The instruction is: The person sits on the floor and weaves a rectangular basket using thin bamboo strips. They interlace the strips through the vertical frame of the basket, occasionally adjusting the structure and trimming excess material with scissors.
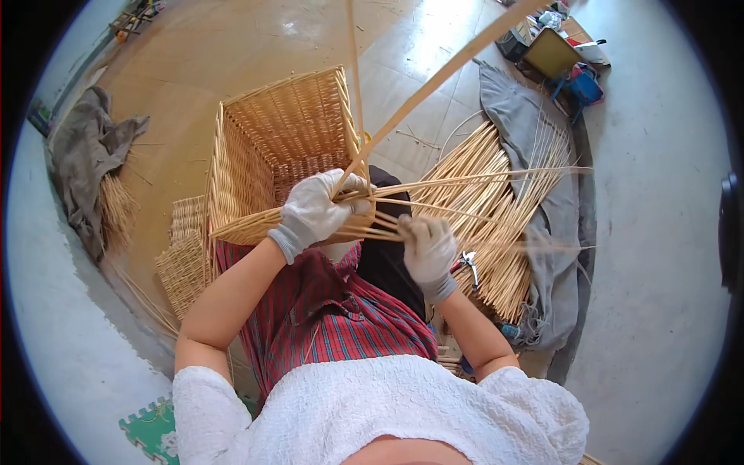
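A rectangular wicker basket [271, 139] rests on my lap, tilted with its open side facing me. My left hand [316, 211], in a white glove, grips the basket's near rim where several loose willow rods [465, 182] stick out to the right. My right hand [428, 246], also gloved and blurred, is closed around those rods just right of the rim. One long flat rod [434, 81] rises from the rim toward the upper right.
A bundle of willow rods [496, 225] lies on a grey cloth [542, 279] at my right. Pruning shears [467, 263] sit by my right wrist. Woven panels [184, 256] lie at my left. A grey cloth heap [89, 155] covers straw at far left. Boxes and tools [562, 54] stand at upper right.
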The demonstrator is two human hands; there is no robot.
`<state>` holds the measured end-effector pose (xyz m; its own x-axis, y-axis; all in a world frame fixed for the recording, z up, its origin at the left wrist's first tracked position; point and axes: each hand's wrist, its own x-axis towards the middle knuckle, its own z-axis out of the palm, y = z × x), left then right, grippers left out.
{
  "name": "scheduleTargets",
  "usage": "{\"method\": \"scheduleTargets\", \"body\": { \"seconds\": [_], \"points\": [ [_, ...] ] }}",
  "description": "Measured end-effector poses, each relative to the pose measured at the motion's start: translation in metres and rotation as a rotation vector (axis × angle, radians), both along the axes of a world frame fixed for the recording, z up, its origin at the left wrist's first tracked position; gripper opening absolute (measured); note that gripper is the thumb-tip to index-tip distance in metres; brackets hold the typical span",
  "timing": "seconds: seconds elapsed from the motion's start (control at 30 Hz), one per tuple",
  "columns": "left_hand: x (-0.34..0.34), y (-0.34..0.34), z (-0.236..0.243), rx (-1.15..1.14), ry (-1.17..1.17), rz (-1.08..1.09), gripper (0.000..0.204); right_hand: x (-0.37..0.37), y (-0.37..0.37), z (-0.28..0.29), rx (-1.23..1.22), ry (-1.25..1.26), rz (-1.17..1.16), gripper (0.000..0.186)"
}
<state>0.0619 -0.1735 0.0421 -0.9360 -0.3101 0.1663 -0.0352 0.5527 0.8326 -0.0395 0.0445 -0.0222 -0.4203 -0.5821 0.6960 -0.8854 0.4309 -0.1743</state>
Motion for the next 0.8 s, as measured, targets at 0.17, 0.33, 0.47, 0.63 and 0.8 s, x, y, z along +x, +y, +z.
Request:
{"method": "scheduleTargets", "body": {
  "seconds": [0.17, 0.33, 0.47, 0.63, 0.8],
  "points": [
    [-0.003, 0.002, -0.001, -0.041, -0.054, 0.057, 0.026, -0.007, -0.004, -0.004, -0.181, -1.051, 0.204, 0.019],
    [-0.007, 0.007, -0.005, -0.222, -0.032, 0.118, 0.027, -0.018, -0.016, 0.010, -0.638, -1.409, 0.325, 0.025],
    [-0.007, 0.014, -0.003, -0.253, -0.042, 0.144, 0.029, -0.004, -0.009, 0.031, -0.196, -0.044, 0.390, 0.031],
    [-0.006, 0.019, -0.005, -0.310, -0.037, 0.191, 0.030, -0.025, -0.024, 0.074, 0.074, -0.095, 0.389, 0.015],
    [-0.002, 0.017, -0.007, -0.279, 0.029, 0.198, 0.028, -0.039, -0.076, 0.088, 0.232, -0.419, 0.310, 0.018]
  ]
}}
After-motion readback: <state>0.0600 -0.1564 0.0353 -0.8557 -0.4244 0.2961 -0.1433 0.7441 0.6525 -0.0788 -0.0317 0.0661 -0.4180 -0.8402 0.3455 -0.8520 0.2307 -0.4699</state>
